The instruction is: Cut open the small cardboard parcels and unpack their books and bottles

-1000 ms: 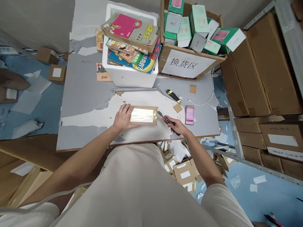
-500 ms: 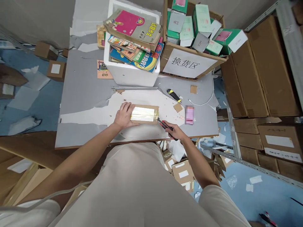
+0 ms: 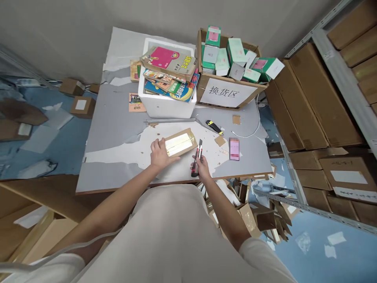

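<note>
A small cardboard box [image 3: 192, 135] with a white label and shiny tape at its right end lies tilted on the worktable. My left hand [image 3: 160, 155] grips its left end, with the thumb along the near edge. My right hand [image 3: 202, 167] is wrapped round a red and black utility knife [image 3: 196, 157]. The knife's blade end points away from me, just right of the box and apart from it. Further right on the table are a yellow and black cutter [image 3: 214, 127] and a phone with a pink screen [image 3: 234, 149].
At the back stand a white foam box [image 3: 167, 108] heaped with books and a carton [image 3: 200, 88] of green boxes. A white cable [image 3: 250, 135] curls at the right. Shelving with cartons [image 3: 321, 94] borders the table's right side. Cartons and paper litter the floor.
My right hand has drawn the knife back from the box's taped end, left and toward me, turning it upright. The box has tilted, its right end swinging away from me. The camera view has shifted.
</note>
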A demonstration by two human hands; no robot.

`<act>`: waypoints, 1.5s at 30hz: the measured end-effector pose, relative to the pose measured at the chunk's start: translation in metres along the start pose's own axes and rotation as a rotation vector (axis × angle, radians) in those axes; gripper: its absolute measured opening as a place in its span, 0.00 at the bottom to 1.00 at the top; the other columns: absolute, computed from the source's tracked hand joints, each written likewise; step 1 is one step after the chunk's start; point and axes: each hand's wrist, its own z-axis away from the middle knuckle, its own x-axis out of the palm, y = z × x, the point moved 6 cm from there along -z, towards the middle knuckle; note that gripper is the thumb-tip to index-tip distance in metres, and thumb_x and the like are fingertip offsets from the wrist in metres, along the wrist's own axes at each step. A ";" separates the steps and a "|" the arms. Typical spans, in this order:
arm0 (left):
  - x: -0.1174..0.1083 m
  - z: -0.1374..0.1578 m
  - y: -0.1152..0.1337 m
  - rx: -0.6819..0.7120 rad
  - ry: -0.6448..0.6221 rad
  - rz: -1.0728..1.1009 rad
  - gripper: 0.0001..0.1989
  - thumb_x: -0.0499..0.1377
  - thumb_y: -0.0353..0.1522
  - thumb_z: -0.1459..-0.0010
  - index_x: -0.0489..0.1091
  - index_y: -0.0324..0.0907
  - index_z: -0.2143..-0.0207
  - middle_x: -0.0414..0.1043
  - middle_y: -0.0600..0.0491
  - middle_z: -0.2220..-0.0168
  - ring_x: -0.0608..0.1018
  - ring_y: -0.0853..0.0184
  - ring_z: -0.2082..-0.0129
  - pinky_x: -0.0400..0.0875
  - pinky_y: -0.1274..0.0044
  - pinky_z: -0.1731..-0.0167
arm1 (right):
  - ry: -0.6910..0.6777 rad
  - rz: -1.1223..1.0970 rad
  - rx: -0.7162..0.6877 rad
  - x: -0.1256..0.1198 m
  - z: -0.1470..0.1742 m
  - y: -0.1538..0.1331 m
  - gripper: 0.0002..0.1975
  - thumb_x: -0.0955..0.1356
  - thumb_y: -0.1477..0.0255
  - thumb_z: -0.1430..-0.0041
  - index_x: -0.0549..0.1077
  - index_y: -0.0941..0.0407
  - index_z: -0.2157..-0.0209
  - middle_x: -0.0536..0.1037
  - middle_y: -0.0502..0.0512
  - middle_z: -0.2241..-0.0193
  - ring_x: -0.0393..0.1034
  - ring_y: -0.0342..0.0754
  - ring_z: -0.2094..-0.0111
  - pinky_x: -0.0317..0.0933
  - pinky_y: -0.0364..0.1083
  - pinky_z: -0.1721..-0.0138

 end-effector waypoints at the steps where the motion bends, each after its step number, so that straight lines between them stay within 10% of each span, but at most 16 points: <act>1: -0.001 0.005 -0.002 -0.012 -0.004 0.003 0.57 0.64 0.57 0.61 0.49 0.32 0.37 0.53 0.29 0.40 0.56 0.39 0.41 0.63 0.54 0.50 | -0.018 -0.040 0.011 0.016 -0.006 0.003 0.19 0.70 0.59 0.48 0.63 0.51 0.59 0.75 0.52 0.58 0.69 0.39 0.77 0.68 0.43 0.79; 7: 0.001 0.037 -0.024 0.053 -0.050 0.179 0.30 0.48 0.44 0.39 0.60 0.33 0.40 0.70 0.39 0.54 0.71 0.52 0.51 0.64 0.61 0.48 | -0.071 -0.025 -0.006 0.045 -0.035 -0.014 0.14 0.68 0.64 0.45 0.60 0.51 0.61 0.76 0.51 0.58 0.67 0.38 0.79 0.65 0.42 0.80; 15: 0.006 0.060 -0.032 -0.020 -0.049 0.287 0.29 0.52 0.45 0.41 0.62 0.40 0.41 0.70 0.44 0.55 0.75 0.57 0.57 0.71 0.66 0.57 | -0.136 0.055 -0.012 0.040 -0.035 -0.016 0.17 0.71 0.64 0.50 0.64 0.53 0.60 0.75 0.52 0.54 0.67 0.38 0.77 0.66 0.42 0.77; 23: -0.020 -0.055 -0.015 0.211 0.017 0.241 0.29 0.49 0.42 0.39 0.60 0.35 0.40 0.63 0.40 0.42 0.65 0.55 0.40 0.60 0.64 0.41 | -0.073 -0.227 0.336 0.010 0.038 0.021 0.14 0.72 0.64 0.48 0.67 0.53 0.63 0.77 0.50 0.70 0.74 0.45 0.71 0.70 0.47 0.69; 29: 0.001 -0.110 0.000 0.316 -0.226 0.189 0.28 0.51 0.36 0.44 0.61 0.33 0.42 0.64 0.40 0.41 0.65 0.55 0.40 0.59 0.64 0.40 | -0.135 -0.233 0.468 0.025 0.058 0.031 0.12 0.70 0.64 0.43 0.66 0.53 0.61 0.80 0.55 0.67 0.77 0.53 0.60 0.72 0.55 0.60; 41: -0.027 0.005 -0.081 -0.263 -0.024 0.323 0.20 0.54 0.46 0.45 0.69 0.41 0.60 0.75 0.49 0.65 0.77 0.61 0.64 0.72 0.70 0.60 | 0.001 -0.080 0.110 0.013 -0.047 -0.054 0.10 0.71 0.69 0.46 0.67 0.53 0.64 0.79 0.52 0.62 0.76 0.46 0.58 0.71 0.46 0.61; 45: -0.033 0.014 -0.072 -0.193 0.059 0.273 0.24 0.54 0.43 0.46 0.65 0.38 0.50 0.72 0.42 0.55 0.74 0.56 0.53 0.69 0.66 0.53 | -0.008 0.191 0.026 0.000 -0.052 -0.067 0.14 0.71 0.66 0.48 0.66 0.55 0.63 0.77 0.51 0.67 0.75 0.44 0.68 0.69 0.43 0.70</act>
